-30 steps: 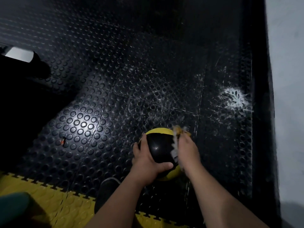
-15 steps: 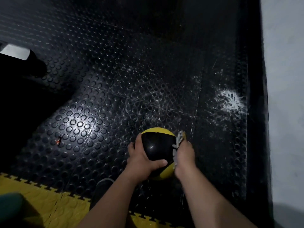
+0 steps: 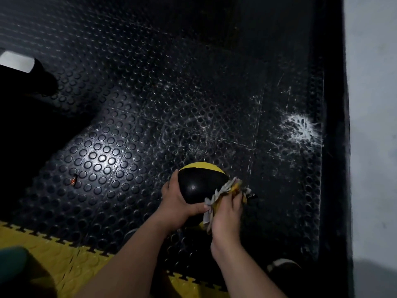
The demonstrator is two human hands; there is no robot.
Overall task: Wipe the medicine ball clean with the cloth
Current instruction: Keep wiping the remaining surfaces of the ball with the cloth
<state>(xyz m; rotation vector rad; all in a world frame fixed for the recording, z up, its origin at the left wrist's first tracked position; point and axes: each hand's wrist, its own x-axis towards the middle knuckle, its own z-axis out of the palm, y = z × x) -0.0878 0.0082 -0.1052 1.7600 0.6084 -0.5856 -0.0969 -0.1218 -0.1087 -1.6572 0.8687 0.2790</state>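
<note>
Two bare hands work low in the middle of our view, seen from above over a dark floor. We hold the ball [image 3: 200, 186], black with a yellow band across its far side, above the floor [image 3: 133, 108]; whether it touches the floor we cannot tell. Our left hand [image 3: 177, 204] cups the ball's left side, fingers curled round it and the thumb reaching across its near face, a firm grip on the ball. Our right hand [image 3: 226, 214] presses a bunched cloth [image 3: 223, 191], pale with yellow showing in its folds, against the ball's right side; its grip holds the cloth, with frayed edges sticking out past the fingers. The floor is black rubber matting covered in raised round studs, with a bright patch of reflected light to the left of the ball. A white splash mark [image 3: 300, 129] sits on the matting at the far right, well apart from the ball, and fainter white streaks lie between the two. Yellow mats [image 3: 53, 250] with toothed interlocking edges border the black matting nearest us. A pale wall [image 3: 371, 125] runs down the right edge.
</note>
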